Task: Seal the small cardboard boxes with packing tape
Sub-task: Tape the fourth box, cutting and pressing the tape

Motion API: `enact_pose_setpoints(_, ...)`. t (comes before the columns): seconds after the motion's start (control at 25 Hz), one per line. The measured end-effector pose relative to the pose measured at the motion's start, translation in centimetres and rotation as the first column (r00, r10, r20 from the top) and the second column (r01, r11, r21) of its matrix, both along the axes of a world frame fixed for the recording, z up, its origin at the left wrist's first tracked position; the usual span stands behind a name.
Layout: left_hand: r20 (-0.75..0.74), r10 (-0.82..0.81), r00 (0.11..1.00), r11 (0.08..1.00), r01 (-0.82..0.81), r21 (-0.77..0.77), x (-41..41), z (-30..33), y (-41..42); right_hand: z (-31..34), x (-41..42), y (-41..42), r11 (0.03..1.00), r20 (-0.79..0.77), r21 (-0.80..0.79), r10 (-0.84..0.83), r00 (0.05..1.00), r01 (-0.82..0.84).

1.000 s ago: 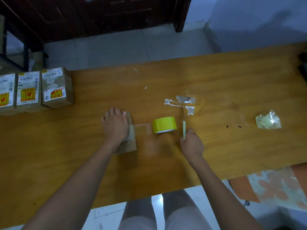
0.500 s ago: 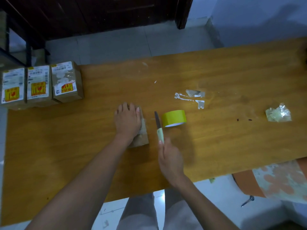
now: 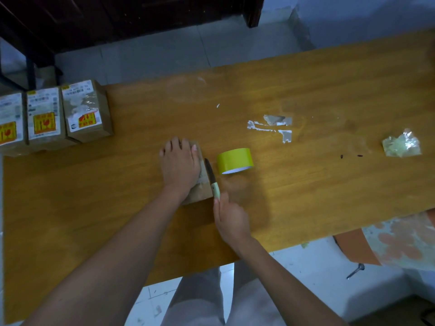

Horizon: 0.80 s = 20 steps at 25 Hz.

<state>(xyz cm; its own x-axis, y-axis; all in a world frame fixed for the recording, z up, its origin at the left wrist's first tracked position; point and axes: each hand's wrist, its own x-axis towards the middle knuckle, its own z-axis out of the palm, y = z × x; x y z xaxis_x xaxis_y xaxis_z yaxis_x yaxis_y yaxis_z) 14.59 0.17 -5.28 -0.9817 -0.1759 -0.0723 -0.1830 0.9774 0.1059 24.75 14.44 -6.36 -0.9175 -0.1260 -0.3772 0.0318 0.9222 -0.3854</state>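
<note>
We pressed our left hand [image 3: 180,164] flat on a small box [image 3: 200,184] on the desk [image 3: 306,196], while our right hand [image 3: 231,220] gripped a knife [image 3: 211,177] beside the yellow tape roll [image 3: 235,160]

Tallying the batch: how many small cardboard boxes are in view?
4: one under the left hand mid-table; three in a row at the far-left edge. More may sit out of frame.

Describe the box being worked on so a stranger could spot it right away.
On the wooden table, look near the front edge, just left of the yellow tape roll. The small cardboard box lies under the left hand; unlike the three labelled boxes, it shows plain brown card.
</note>
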Motion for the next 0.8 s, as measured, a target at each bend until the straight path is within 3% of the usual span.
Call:
enact_pose_setpoints(0.4, 0.019, -0.023, 1.0, 0.999, 0.022, 0.044, 0.5, 0.2, -1.2, 0.0, 0.1, 0.3, 1.0, -0.059, 0.02, 0.003, 0.998, -0.002)
enact_pose_setpoints(0.64, -0.017, -0.009, 1.0, 1.0, 0.009, 0.012, 1.7, 0.1, -2.6, -0.6, 1.4, -0.5, 0.991, -0.126, 0.063, 0.123, 0.984, -0.116)
enact_pose_setpoints(0.8, -0.014, -0.003, 1.0, 1.0, 0.003, 0.02, 1.7, 0.0, -2.7, -0.5, 1.1, -1.1, 0.996, -0.099, 0.034, 0.085, 0.991, -0.082)
